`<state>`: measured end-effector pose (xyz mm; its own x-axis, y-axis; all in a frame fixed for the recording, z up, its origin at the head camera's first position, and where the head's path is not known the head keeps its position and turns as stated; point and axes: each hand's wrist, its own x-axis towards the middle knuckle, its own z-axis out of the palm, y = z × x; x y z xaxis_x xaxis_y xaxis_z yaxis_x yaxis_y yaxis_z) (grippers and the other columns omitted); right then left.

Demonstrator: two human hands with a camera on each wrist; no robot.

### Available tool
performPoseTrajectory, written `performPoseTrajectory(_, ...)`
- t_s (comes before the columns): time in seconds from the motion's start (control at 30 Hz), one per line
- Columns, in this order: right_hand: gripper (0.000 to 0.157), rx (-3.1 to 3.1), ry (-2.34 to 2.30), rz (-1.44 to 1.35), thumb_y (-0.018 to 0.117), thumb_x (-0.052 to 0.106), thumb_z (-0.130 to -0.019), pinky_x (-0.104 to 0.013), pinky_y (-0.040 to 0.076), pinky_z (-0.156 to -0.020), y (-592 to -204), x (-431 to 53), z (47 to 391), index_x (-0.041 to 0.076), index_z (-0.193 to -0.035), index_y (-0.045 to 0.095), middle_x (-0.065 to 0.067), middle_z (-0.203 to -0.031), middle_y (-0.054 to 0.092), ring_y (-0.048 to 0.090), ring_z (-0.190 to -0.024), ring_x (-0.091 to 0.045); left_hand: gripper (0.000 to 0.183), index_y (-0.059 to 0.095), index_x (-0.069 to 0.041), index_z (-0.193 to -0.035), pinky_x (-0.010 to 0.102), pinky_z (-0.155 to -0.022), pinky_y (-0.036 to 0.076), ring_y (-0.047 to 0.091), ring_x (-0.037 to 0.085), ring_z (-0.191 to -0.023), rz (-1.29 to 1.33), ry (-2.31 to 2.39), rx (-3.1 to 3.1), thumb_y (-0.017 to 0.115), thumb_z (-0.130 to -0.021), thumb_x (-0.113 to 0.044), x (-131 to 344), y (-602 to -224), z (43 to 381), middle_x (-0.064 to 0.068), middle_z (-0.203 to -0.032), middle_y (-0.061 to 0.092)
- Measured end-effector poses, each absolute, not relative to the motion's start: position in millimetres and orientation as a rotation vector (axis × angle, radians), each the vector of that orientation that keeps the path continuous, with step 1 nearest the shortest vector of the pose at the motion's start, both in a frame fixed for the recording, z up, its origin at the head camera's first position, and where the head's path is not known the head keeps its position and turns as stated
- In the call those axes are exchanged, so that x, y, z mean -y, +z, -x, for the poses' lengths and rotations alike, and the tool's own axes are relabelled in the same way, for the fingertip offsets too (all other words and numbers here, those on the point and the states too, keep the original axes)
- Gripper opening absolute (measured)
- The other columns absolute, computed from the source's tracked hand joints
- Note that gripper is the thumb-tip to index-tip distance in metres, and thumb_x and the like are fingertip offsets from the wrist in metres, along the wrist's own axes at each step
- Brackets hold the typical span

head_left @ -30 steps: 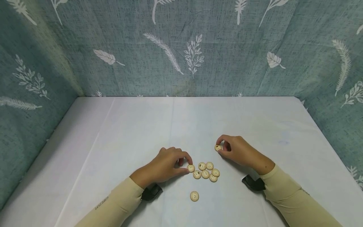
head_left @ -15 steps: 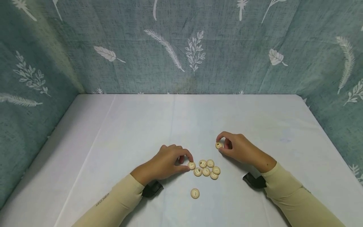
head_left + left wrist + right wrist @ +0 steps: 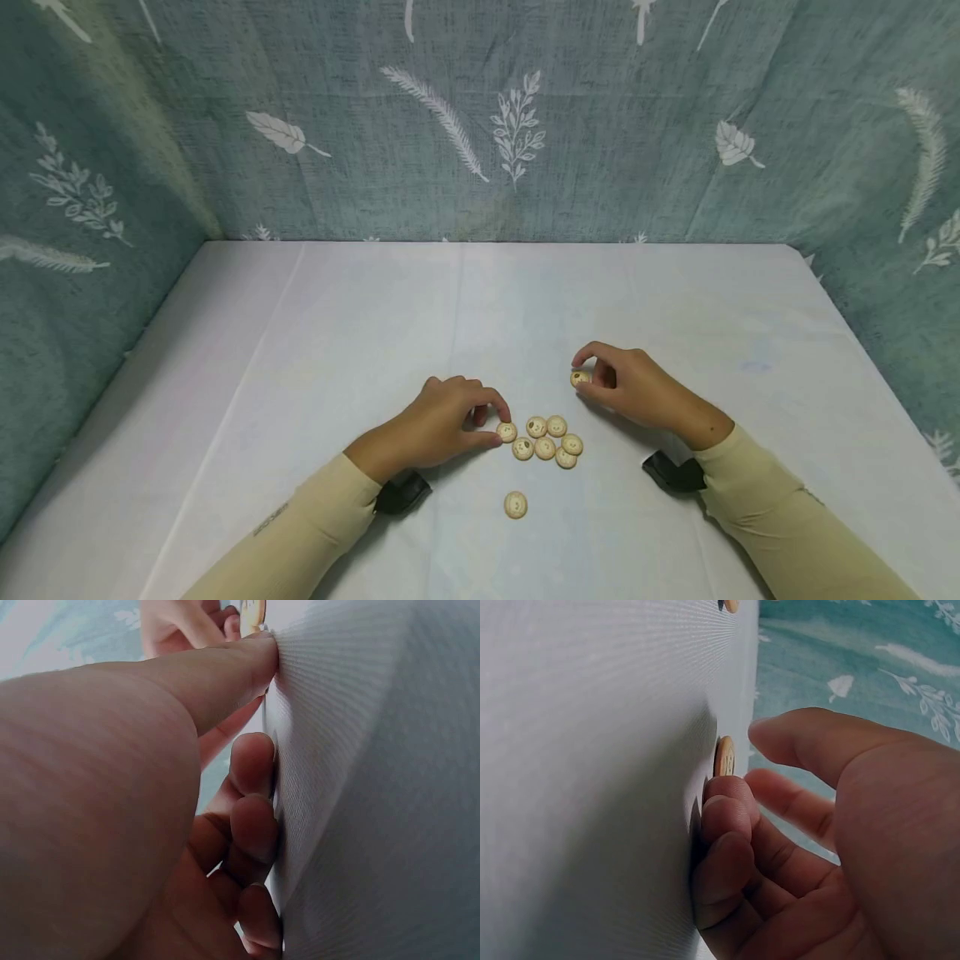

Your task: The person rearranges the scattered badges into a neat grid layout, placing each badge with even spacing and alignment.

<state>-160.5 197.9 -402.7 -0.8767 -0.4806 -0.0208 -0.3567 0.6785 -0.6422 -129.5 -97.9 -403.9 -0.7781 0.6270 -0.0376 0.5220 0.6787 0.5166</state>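
Observation:
Thumb and index finger of my left hand (image 3: pixel 450 421) pinch the edge of a small round wooden disc (image 3: pixel 506 432), which has dark printed marks. In the left wrist view the left thumb (image 3: pixel 240 664) reaches down to the cloth, with the other fingertips resting low beside it. Further right, my right hand (image 3: pixel 633 383) is spread around another disc (image 3: pixel 579 378) with a dark spot. The right wrist view shows that disc (image 3: pixel 725 756) lying on the cloth, the thumb raised apart from it and curled fingers close beside it.
Several similar discs (image 3: pixel 545 448) lie clustered between the hands, one overlapping another at the right end. A single disc (image 3: pixel 515 505) lies nearer the front. White cloth (image 3: pixel 360 317) covers the table, and a green leaf-print curtain (image 3: pixel 600 167) stands behind and at both sides.
The right index finger has lifted off the spotted disc, opening a gap. The left hand keeps its pinch. The whole head view has shifted slightly.

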Motion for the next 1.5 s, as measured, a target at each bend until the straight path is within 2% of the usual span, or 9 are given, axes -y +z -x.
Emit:
performPoseTrajectory(0.7, 0.019, -2.644, -1.022, 0.760, 0.070, 0.011, -0.093, -0.024, 0.046, -0.056, -392, -192, 157, 0.010, -0.111, 0.064, 0.006, -0.070, 0.059, 0.053, -0.054, -0.005, 0.019, 0.068, -0.033, -0.100, 0.036, -0.077, 0.030, 0.047, 0.004, -0.076, -0.950, 0.734, -2.690, 0.080, -0.085, -0.036, 100, -402, 131, -0.016, -0.077, 0.052)
performPoseTrajectory(1.07, 0.011, -2.528, -1.066, 0.865, 0.072, 0.012, -0.091, -0.023, 0.043, -0.055, -390, -193, 155, 0.015, -0.097, 0.064, 0.008, -0.067, 0.051, 0.048, -0.057, -0.003, 0.020, 0.068, -0.033, -0.100, 0.035, -0.077, 0.031, 0.047, 0.003, -0.077, -0.944, 0.726, -2.697, 0.080, -0.085, -0.037, 99, -401, 132, -0.017, -0.077, 0.052)
performPoseTrajectory(1.5, 0.010, -2.309, -1.052, 0.939, 0.073, 0.012, -0.090, -0.021, 0.043, -0.056, -389, -197, 150, 0.014, -0.095, 0.065, 0.008, -0.067, 0.053, 0.049, -0.057, -0.003, 0.020, 0.068, -0.032, -0.100, 0.035, -0.077, 0.030, 0.047, 0.004, -0.076, -0.937, 0.748, -2.682, 0.080, -0.085, -0.035, 99, -403, 131, -0.016, -0.077, 0.052)
